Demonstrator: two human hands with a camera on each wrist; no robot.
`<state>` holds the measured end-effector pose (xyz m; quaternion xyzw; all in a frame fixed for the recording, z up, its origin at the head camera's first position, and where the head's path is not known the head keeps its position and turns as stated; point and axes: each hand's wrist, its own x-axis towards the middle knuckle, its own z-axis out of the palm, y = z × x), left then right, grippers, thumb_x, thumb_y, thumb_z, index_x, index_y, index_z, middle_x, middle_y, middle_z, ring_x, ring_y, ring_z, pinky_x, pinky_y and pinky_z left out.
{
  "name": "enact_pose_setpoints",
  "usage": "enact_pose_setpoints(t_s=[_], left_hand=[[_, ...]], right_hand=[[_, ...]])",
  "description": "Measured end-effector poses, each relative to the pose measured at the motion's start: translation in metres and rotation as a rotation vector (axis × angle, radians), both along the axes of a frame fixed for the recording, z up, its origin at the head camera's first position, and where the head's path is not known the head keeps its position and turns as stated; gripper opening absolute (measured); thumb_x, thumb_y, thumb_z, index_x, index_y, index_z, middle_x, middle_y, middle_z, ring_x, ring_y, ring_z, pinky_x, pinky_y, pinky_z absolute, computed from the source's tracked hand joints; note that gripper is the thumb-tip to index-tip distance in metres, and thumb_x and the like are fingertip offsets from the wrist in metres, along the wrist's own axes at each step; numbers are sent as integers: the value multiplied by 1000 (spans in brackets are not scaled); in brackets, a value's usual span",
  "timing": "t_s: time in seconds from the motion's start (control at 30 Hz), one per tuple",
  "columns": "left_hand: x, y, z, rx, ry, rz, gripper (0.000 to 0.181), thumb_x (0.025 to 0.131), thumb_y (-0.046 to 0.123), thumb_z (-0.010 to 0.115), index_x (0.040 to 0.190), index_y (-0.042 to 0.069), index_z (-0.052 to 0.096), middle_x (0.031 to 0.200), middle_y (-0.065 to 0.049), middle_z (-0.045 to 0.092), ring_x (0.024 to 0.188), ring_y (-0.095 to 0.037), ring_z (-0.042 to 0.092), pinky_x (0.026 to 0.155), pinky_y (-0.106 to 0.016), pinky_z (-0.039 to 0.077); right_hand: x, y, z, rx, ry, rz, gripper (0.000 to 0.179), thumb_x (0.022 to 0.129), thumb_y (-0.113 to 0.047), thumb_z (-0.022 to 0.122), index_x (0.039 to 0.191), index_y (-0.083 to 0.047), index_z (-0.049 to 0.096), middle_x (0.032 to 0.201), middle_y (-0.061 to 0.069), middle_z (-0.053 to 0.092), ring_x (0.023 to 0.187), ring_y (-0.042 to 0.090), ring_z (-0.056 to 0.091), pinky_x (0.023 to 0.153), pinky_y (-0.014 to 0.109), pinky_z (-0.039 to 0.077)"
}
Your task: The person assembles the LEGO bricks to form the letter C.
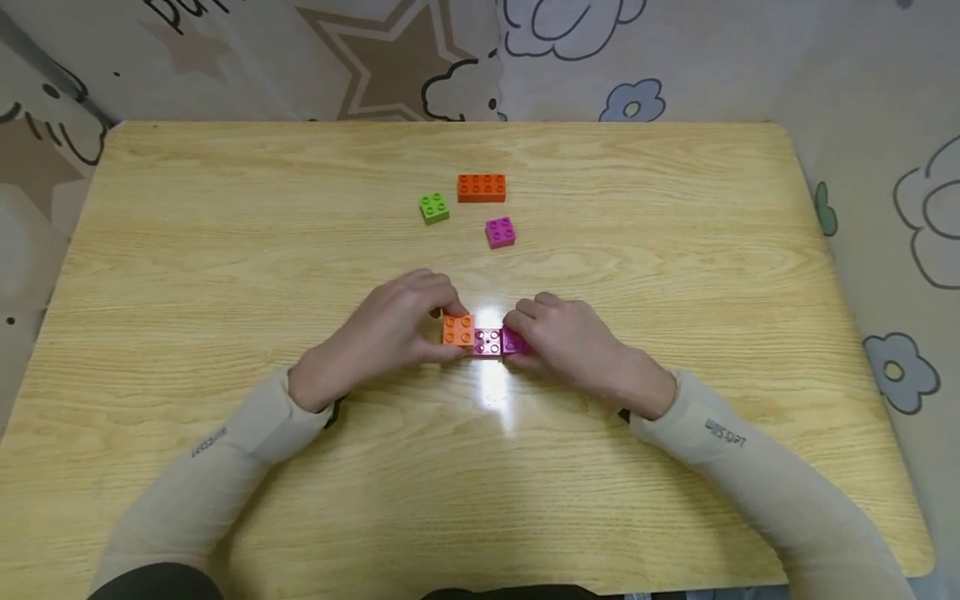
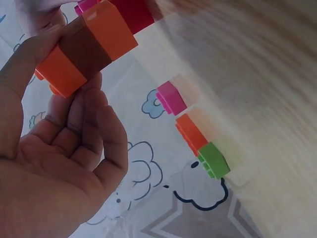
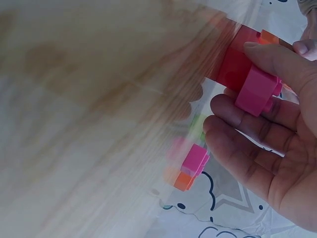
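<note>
My left hand pinches the top orange brick of a small stack between thumb and fingers. Below that brick, the left wrist view shows a brown brick and a second orange brick. This column rises from one end of a red brick lying on the table. At the other end stands a magenta brick, which my right hand grips, thumb along the red brick's side. Bare studs show between the two hands in the head view, bright with glare.
Farther back on the wooden table lie a green brick, a long orange-red brick and a separate magenta brick. A wall with printed drawings borders the table's back and right side.
</note>
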<state>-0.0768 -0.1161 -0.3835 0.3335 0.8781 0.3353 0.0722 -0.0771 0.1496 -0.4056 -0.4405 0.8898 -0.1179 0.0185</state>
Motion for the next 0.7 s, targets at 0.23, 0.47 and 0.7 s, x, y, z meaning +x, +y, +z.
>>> enact_pose_setpoints(t_s=[0.23, 0.47, 0.7], left_hand=[[-3, 1, -3, 10, -14, -2, 34, 81, 17, 98, 103, 5, 76, 103, -4, 74, 104, -24, 66, 96, -45, 55], [-4, 1, 1, -61, -36, -11, 37, 81, 19, 97, 107, 5, 76, 106, -4, 73, 107, -25, 65, 96, -46, 55], [-5, 1, 5, -123, -77, -30, 43, 82, 25, 97, 114, 7, 75, 113, -2, 73, 116, -25, 62, 101, -45, 52]], right_hand=[[0, 1, 0, 1, 4, -3, 37, 91, -29, 92, 106, 0, 75, 96, 11, 74, 81, 27, 68, 67, 39, 61], [0, 0, 0, 1, 11, 9, 36, 90, -28, 92, 105, 0, 74, 95, 10, 74, 81, 27, 68, 68, 38, 61], [0, 0, 0, 11, 23, 9, 35, 89, -28, 92, 104, -1, 74, 94, 9, 73, 81, 26, 68, 67, 38, 61]])
